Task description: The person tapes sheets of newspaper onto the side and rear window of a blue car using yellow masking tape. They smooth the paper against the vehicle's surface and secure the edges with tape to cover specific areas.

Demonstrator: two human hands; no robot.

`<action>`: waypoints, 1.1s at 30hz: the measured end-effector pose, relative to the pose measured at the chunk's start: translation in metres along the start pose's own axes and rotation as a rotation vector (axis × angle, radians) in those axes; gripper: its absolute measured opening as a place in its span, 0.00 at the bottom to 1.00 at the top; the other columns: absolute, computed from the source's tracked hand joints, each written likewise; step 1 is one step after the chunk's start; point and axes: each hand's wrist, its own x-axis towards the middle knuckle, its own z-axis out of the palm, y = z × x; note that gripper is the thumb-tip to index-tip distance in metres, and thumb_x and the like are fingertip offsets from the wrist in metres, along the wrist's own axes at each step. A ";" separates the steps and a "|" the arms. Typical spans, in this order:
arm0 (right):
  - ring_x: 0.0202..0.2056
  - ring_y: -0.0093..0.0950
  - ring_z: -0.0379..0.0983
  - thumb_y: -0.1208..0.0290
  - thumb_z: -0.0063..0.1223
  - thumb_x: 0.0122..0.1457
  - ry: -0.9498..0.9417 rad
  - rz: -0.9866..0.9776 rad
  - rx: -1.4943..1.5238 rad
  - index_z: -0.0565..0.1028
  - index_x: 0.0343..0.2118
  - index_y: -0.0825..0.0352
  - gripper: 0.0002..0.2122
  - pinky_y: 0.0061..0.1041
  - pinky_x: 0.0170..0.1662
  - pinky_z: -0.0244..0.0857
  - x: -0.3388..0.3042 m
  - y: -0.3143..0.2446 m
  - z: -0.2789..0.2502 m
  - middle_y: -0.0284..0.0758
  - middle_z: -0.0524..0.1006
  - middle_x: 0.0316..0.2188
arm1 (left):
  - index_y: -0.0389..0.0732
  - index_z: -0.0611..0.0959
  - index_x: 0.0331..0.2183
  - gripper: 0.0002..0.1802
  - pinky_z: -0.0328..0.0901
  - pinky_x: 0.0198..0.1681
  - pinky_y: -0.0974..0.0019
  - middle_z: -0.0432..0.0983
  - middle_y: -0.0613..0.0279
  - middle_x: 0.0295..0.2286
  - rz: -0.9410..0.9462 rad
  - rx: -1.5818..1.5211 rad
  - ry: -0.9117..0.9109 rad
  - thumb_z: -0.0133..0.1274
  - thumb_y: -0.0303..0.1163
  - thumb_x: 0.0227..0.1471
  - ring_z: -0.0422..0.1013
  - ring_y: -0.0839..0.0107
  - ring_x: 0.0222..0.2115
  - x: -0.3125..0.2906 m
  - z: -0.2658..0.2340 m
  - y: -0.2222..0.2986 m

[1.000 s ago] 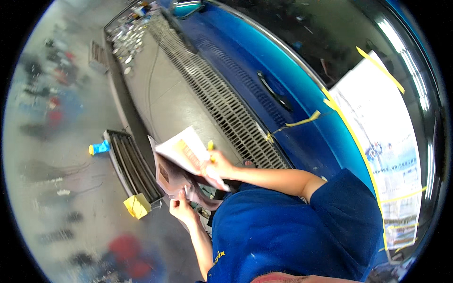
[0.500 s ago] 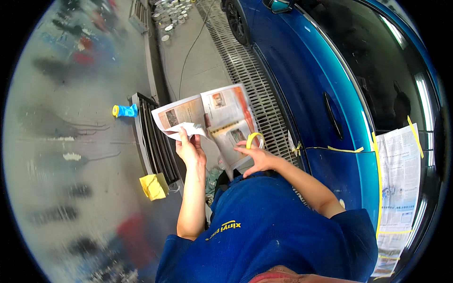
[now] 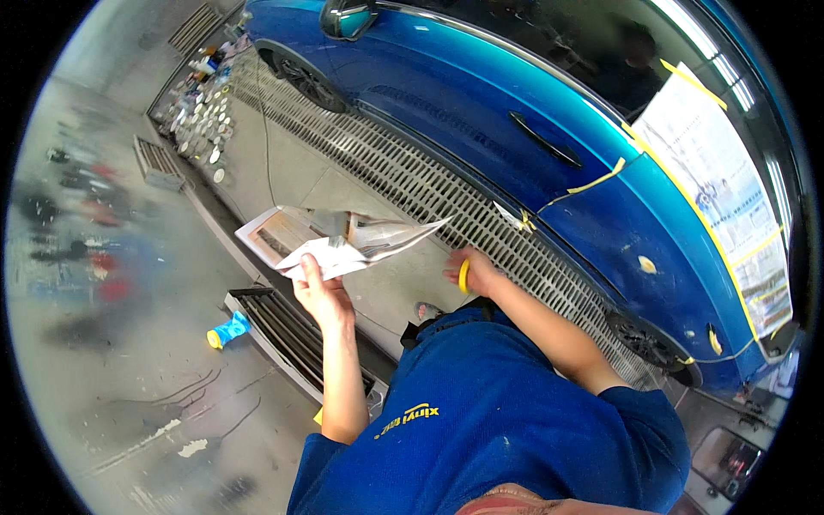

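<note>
Hands. Left hand [image 3: 324, 296]: grasping the near edge of a folded newspaper [image 3: 348, 251], thumb laid on top, fingers mostly hidden beneath. Right hand [image 3: 474, 273]: fingers loosely curled, off the paper, bearing a yellow tape roll [image 3: 463, 276]. Pinched or merely hooked over a digit? Cannot tell from where I stand.

Position. The newspaper is in the air above the floor [image 3: 330, 184], appearing between the floor grate [image 3: 395, 163] and the slatted vent [image 3: 283, 322]. Its long pointed corner reaches toward the grate, near the right hand but apart from it. I see no support other than the left hand.

Surroundings. Blue car [image 3: 481, 94] on the right; a taped sheet [image 3: 699, 172] covers part of its side window, yellow tape running along the sheet's lower border.

Technique (my judgement). Step in hand: controlling a limp sheet single-handed. Hold close to the fold, thumb flat, pressure light; a hard pinch would likely crumple or tear the print. Square the layers before pressing any crease. The loose corner will probably flap, so steady it with the right fingertips, tape roll turned outward lest its sticky end catch the paper.
</note>
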 end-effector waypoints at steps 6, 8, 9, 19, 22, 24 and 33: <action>0.53 0.38 0.73 0.16 0.37 0.48 -0.451 0.193 0.394 0.65 0.61 0.79 0.59 0.37 0.55 0.69 0.016 -0.010 -0.006 0.47 0.74 0.53 | 0.37 0.76 0.54 0.26 0.72 0.50 0.59 0.80 0.58 0.45 -0.085 0.012 -0.116 0.50 0.48 0.66 0.77 0.63 0.44 -0.017 -0.064 0.047; 0.55 0.37 0.74 0.24 0.41 0.57 -0.534 0.145 0.455 0.69 0.59 0.74 0.49 0.37 0.59 0.68 0.009 -0.030 0.012 0.43 0.76 0.54 | 0.37 0.74 0.57 0.30 0.71 0.51 0.56 0.78 0.55 0.48 -0.167 -0.060 -0.181 0.45 0.52 0.67 0.76 0.60 0.46 -0.010 -0.142 0.052; 0.55 0.37 0.74 0.30 0.43 0.60 -0.415 0.092 0.396 0.70 0.59 0.72 0.42 0.38 0.60 0.67 0.014 -0.029 0.009 0.42 0.76 0.55 | 0.38 0.72 0.60 0.35 0.69 0.52 0.50 0.75 0.51 0.53 -0.248 -0.098 0.069 0.42 0.57 0.66 0.73 0.57 0.50 -0.023 -0.121 0.063; 0.36 0.26 0.79 0.70 0.64 0.61 -0.111 -0.379 0.328 0.78 0.42 0.69 0.11 0.29 0.38 0.76 0.003 -0.069 0.020 0.35 0.81 0.35 | 0.32 0.75 0.52 0.21 0.72 0.44 0.62 0.78 0.52 0.44 -0.053 0.454 0.044 0.56 0.34 0.63 0.77 0.64 0.41 0.002 -0.223 0.074; 0.37 0.26 0.80 0.71 0.64 0.61 -0.192 -0.512 0.303 0.77 0.42 0.71 0.11 0.29 0.40 0.75 -0.042 -0.088 0.063 0.36 0.81 0.37 | 0.34 0.74 0.55 0.25 0.68 0.51 0.63 0.73 0.53 0.51 0.183 1.029 0.217 0.60 0.31 0.59 0.71 0.64 0.49 0.018 -0.282 0.021; 0.43 0.26 0.78 0.71 0.64 0.61 -0.285 -0.600 0.133 0.76 0.47 0.72 0.14 0.28 0.50 0.71 -0.047 -0.086 0.066 0.36 0.80 0.44 | 0.35 0.75 0.55 0.27 0.66 0.53 0.64 0.73 0.56 0.52 0.318 1.013 0.024 0.63 0.27 0.55 0.69 0.66 0.51 0.019 -0.235 0.000; 0.44 0.18 0.73 0.70 0.63 0.57 -0.751 -0.818 -0.411 0.76 0.51 0.69 0.19 0.23 0.50 0.68 -0.131 -0.099 0.142 0.28 0.79 0.43 | 0.34 0.71 0.60 0.29 0.66 0.58 0.65 0.75 0.51 0.54 0.208 0.426 -0.453 0.55 0.17 0.58 0.72 0.65 0.55 0.018 -0.057 0.005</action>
